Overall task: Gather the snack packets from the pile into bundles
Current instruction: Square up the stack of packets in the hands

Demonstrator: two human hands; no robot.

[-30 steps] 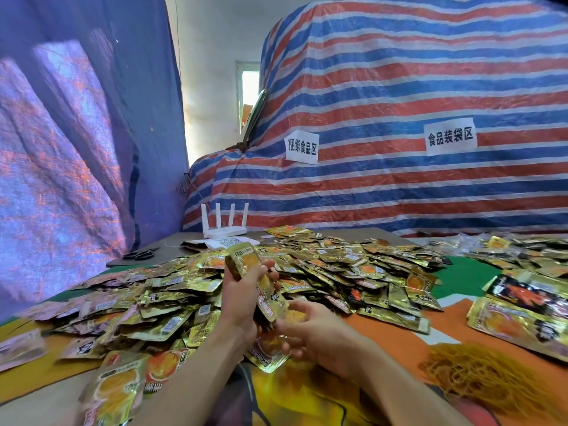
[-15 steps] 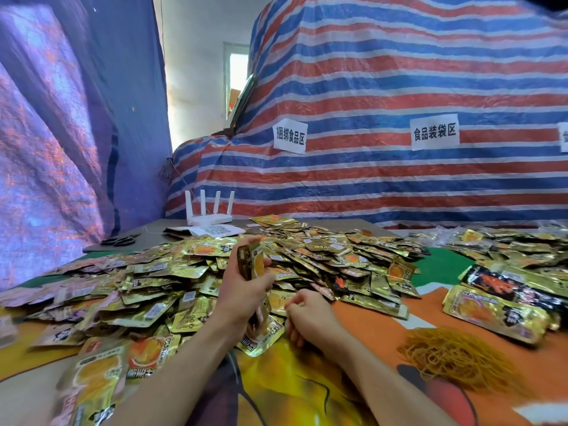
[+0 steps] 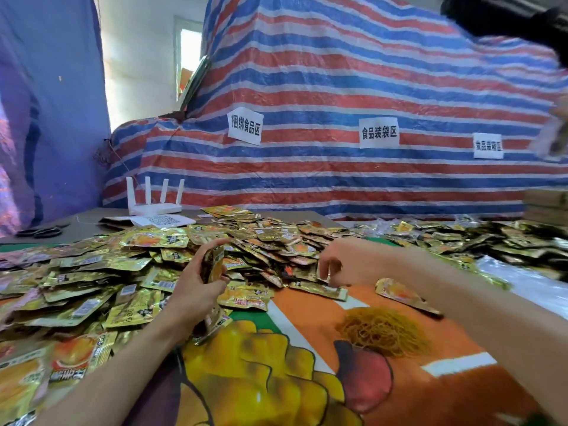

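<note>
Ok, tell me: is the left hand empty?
No, the left hand grips an upright stack of packets above the pile.

Snack packets [image 3: 129, 305]: loose pile and one hand-held bundle.

Flat, gold foil packets with orange print lie overlapping in a wide pile [image 3: 261, 238] across the left and centre of the worktop [image 3: 307, 327]. A small bundle [image 3: 214, 265] of stacked packets stands upright on edge, gripped in the left hand [image 3: 192, 290] at the pile's near side. The right hand [image 3: 344, 265] has its fingertips on packets at the pile's near right edge; the grip is not discernible. One single packet [image 3: 402, 295] lies apart, to the right.
</note>
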